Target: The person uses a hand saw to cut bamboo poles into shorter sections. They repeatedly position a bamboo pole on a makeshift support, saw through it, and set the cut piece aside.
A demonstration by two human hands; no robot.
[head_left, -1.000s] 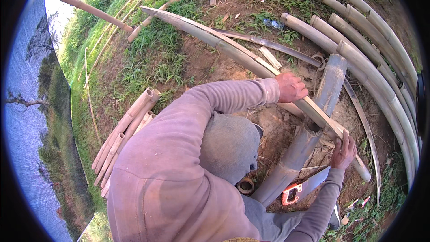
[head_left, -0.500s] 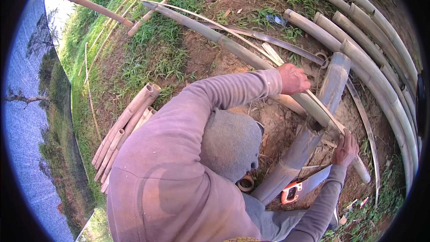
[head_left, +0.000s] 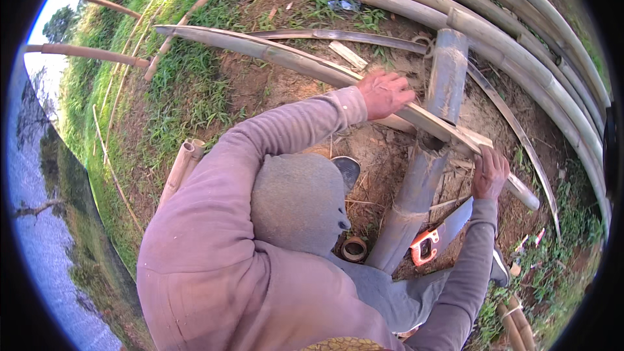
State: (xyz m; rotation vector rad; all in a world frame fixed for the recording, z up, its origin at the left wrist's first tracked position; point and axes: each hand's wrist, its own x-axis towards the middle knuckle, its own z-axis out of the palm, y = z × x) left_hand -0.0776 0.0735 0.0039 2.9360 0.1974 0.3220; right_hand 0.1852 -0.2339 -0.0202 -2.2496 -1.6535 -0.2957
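Holding the long split bamboo pole (head_left: 260,49) with both hands, the person (head_left: 260,286) bends forward over the work. The left hand (head_left: 388,94) is closed upon the middle part of it, and the right hand (head_left: 491,172) has its fingers and thumb clamped on it, nearer to the lower right end; the undersides of both grips are hidden. This pole lies slanting across the thick grey bamboo log (head_left: 414,188). Just beside the log, on its right, rests a hand saw (head_left: 448,231) with orange handle. Several uncut-looking bamboo poles (head_left: 520,62) lie side by side at the upper right.
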